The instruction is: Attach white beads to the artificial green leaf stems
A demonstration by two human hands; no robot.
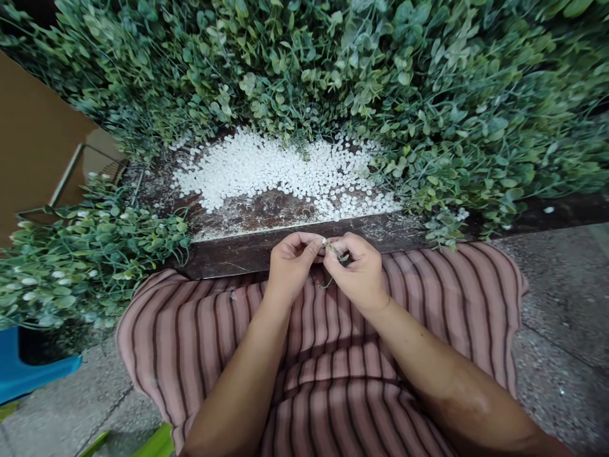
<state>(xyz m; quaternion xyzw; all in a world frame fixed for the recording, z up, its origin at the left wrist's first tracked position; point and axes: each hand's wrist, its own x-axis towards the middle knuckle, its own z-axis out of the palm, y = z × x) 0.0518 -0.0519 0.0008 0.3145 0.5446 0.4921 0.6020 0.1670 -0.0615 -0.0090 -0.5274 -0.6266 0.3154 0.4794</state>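
Observation:
Both hands meet just above my lap, over the near edge of a dark wooden board (247, 254). My left hand (291, 261) pinches a small white bead (324, 242) with thumb and fingertips. My right hand (356, 270) is closed round a thin green artificial sprig (339, 256), whose stem hangs down below the fingers. The bead sits at the tip of the sprig between the two hands. A heap of white beads (280, 171) lies on the board in front of me.
Piles of green artificial foliage (380, 82) ring the board at the back and right, and another pile (85, 254) lies at the left. A brown cardboard box (33, 139) stands far left. A blue object (28, 374) sits on the speckled floor (561, 317).

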